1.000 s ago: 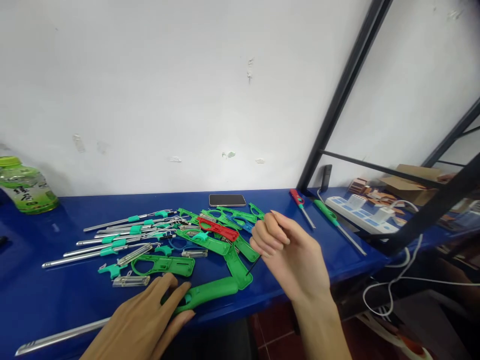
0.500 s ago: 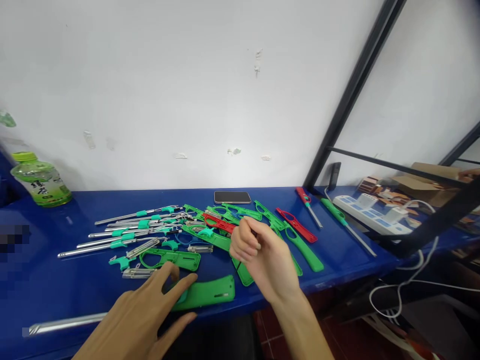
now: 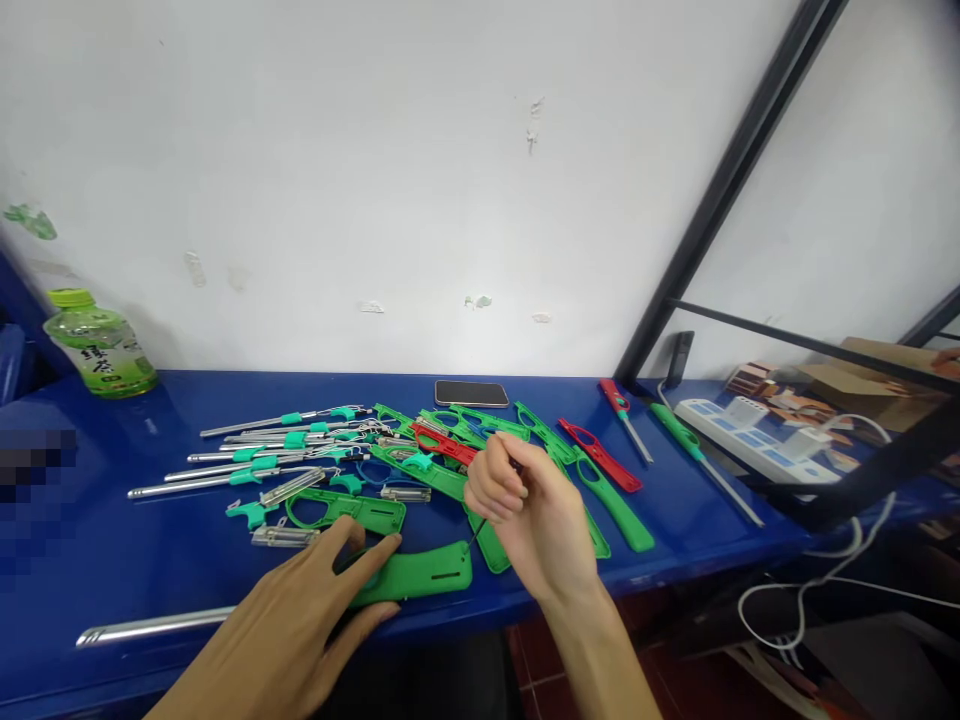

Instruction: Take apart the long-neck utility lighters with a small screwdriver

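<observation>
My left hand (image 3: 307, 610) grips a green long-nosed lighter (image 3: 431, 572) near the table's front edge, with thumb and index finger on either side of its handle. The lighter's metal barrel (image 3: 161, 626) sticks out to the left, past my wrist. My right hand (image 3: 510, 490) is curled closed round a screwdriver, whose thin dark shaft (image 3: 475, 537) points down at the handle's right end. The grip is mostly hidden in my fingers. Behind both hands lie open green lighter shells (image 3: 360, 512), a red shell (image 3: 442, 443) and several metal barrels with teal triggers (image 3: 255, 463).
A phone (image 3: 471, 394) lies near the wall. A green drink bottle (image 3: 103, 345) stands at the back left. To the right are red (image 3: 622, 418) and green lighters (image 3: 705, 460), a black metal frame (image 3: 697, 230) and a white power strip (image 3: 754, 440) with cables.
The screwdriver's tip has come to the right end of the green lighter's handle. My left hand keeps hold of the lighter. The whole view has shifted slightly.
</observation>
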The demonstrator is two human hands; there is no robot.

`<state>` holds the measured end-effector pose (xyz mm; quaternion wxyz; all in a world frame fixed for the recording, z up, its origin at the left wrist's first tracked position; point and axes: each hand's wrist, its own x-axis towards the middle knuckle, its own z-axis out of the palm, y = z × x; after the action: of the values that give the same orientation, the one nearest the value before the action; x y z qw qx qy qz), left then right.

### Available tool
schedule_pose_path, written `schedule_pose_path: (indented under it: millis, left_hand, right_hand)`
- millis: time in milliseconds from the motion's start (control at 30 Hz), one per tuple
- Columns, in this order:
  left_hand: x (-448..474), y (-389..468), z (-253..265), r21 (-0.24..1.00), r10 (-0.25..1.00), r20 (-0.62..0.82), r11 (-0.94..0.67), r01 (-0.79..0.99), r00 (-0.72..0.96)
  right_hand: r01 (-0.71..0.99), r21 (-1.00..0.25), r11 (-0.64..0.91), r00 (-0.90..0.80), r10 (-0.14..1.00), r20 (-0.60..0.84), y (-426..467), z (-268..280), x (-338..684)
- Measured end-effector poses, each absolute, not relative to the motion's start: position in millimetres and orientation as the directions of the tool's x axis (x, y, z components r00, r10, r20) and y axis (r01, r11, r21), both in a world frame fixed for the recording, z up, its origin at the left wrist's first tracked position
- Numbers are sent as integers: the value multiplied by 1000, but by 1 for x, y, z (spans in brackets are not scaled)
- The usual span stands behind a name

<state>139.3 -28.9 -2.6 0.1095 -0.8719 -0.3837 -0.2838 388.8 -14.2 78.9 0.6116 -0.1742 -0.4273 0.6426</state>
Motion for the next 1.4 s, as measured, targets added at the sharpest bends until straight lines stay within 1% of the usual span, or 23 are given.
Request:
schedule_pose_path:
  millis: [200, 333, 600, 667, 700, 800, 867, 1033, 1100, 1167, 1267, 1400]
  left_hand:
    - [142, -30, 2, 27, 585, 605, -693, 720, 540]
    - [145, -31, 4, 10, 566, 623, -696, 718, 540]
    - [143, -28, 0, 8, 575, 599, -701, 713, 558]
    - [143, -28, -1, 7, 575, 598, -701, 713, 559]
    - [143, -28, -1, 7, 575, 603, -698, 716, 554]
    - [144, -29, 0, 21, 573, 618, -696, 718, 538]
    - [146, -29, 1, 40, 581, 612, -701, 712, 537]
    - [147, -30, 1, 77, 607, 580, -704, 706, 542]
    - [147, -30, 1, 84, 608, 581, -706, 703, 541]
    - [146, -30, 1, 84, 606, 583, -708, 701, 542]
    - [145, -31, 1, 83, 606, 580, -709, 700, 545]
    - [146, -31, 2, 87, 605, 578, -713, 696, 548]
  right_hand:
    - [-613, -783, 109, -204, 935, 290, -10, 76, 386]
    - [-587, -802, 114, -252, 915, 314, -12, 76, 385]
    - [-546, -827, 136, -296, 892, 342, -8, 69, 382]
    - [-485, -859, 163, -309, 887, 343, -8, 71, 386]
    - [-423, -884, 200, -317, 881, 351, -8, 73, 388]
    - [-154, -927, 341, -322, 870, 373, -11, 80, 399]
    - [-26, -924, 380, -267, 889, 373, -13, 84, 405]
    - [128, -901, 415, -80, 909, 408, -18, 86, 413]
    - [161, -901, 404, -14, 913, 407, -18, 86, 415]
    - [141, -914, 380, 27, 921, 388, -17, 86, 417]
    - [106, -915, 389, -39, 921, 387, -17, 87, 421]
    - [137, -882, 451, -167, 888, 428, -18, 87, 426]
